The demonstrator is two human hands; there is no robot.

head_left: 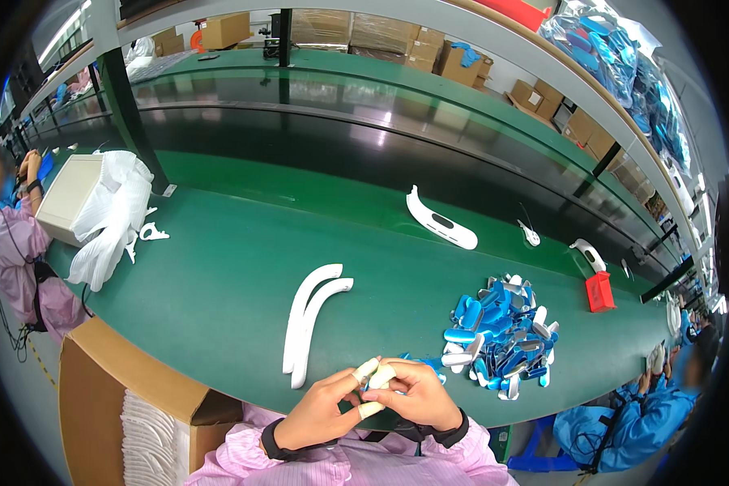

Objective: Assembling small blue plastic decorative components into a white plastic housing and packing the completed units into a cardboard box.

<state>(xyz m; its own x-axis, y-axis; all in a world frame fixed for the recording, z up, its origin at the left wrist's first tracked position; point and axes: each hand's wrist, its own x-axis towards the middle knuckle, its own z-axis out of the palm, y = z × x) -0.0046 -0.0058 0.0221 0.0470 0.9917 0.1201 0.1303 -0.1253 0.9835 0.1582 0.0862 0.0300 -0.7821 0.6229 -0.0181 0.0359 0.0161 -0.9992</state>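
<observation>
Close to the table's near edge, my left hand (322, 411) and my right hand (419, 394) meet with their fingertips together. Pale yellow finger cots cover some of the fingers. Both hands are closed around something small, mostly hidden by the fingers, so I cannot make out its kind. Just beyond my right hand lie a few blue pieces (429, 364). Further right is a heap of small oval pieces, blue and silver (502, 334). Left of the heap, two curved white plastic strips (304, 324) lie side by side, beyond my left hand.
A cardboard box (97, 397) with stacked white parts stands at the lower left. A beige bin (71, 198) draped with white plastic is at the far left. Beyond the heap lie a white curved part (441, 223) and a red box (599, 292). Co-workers sit on both sides.
</observation>
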